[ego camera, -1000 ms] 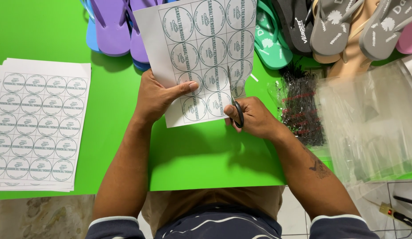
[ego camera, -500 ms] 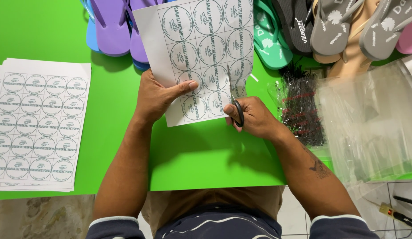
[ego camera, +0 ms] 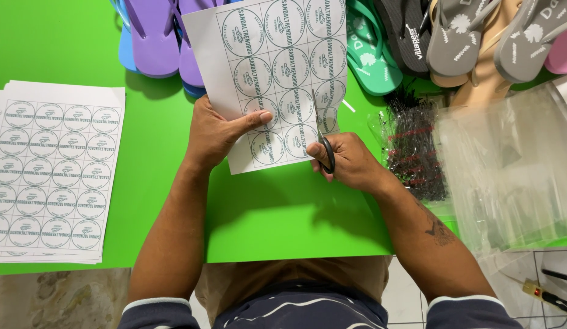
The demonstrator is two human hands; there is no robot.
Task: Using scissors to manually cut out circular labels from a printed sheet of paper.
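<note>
A green table (ego camera: 70,42) fills the frame; a stack of label sheets (ego camera: 52,176) lies at left; flip-flops (ego camera: 454,36) line the top edge; upper centre, the left hand (ego camera: 219,131) pinches a sheet of round labels (ego camera: 277,73); the right hand (ego camera: 353,163) grips scissors (ego camera: 323,140), blades in its lower edge.

The sheet of round labels (ego camera: 277,67) is matt white paper, as is the stack (ego camera: 52,176) left of it. The scissors (ego camera: 323,143) have metal blades and black plastic handles. The green counter (ego camera: 283,207) looks smooth, faintly glossy. Right of the sheet, clear plastic bags (ego camera: 509,164) shine; the sandals (ego camera: 460,36) look matt, rubbery.
</note>
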